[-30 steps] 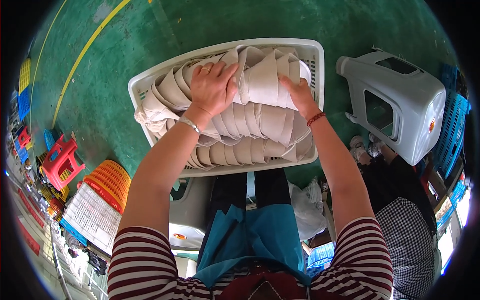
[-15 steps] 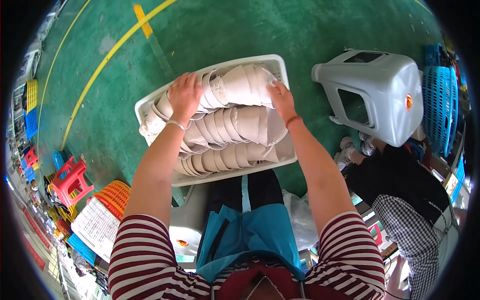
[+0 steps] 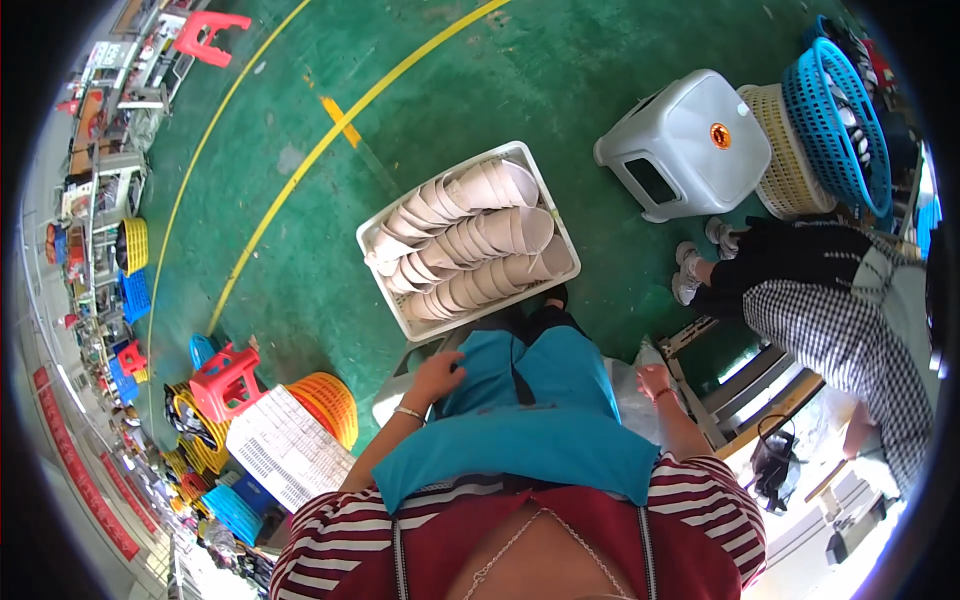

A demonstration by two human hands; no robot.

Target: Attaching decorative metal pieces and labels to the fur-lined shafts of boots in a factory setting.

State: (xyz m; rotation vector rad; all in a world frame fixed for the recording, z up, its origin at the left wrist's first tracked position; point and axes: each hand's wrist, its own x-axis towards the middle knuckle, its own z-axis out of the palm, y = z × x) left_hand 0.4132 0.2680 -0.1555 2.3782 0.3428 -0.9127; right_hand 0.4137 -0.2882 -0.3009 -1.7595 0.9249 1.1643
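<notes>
A white plastic basket (image 3: 562, 215) lies on the green floor in front of me. Three rows of nested beige curved pieces (image 3: 470, 240), like shoe parts, fill it. Both hands are away from it, low beside my body. My left hand (image 3: 438, 376) hovers next to my blue apron (image 3: 500, 430), its fingers loosely bent and apart, holding nothing visible. On the other side, my right hand (image 3: 655, 380) has curled fingers close to a clear plastic bag (image 3: 632, 395); whether they grip anything is hidden.
A grey stool (image 3: 715, 150) stands to the right, beside a cream basket (image 3: 790, 150) and a blue basket (image 3: 880, 160). Another person (image 3: 840, 310) is close on my right. At left are a red stool (image 3: 225, 382), orange baskets (image 3: 325, 400) and a white crate (image 3: 285, 445).
Both hands have let go of the beige pieces and drawn back to my sides. My view has risen and shifted, so the basket appears smaller and farther away.
</notes>
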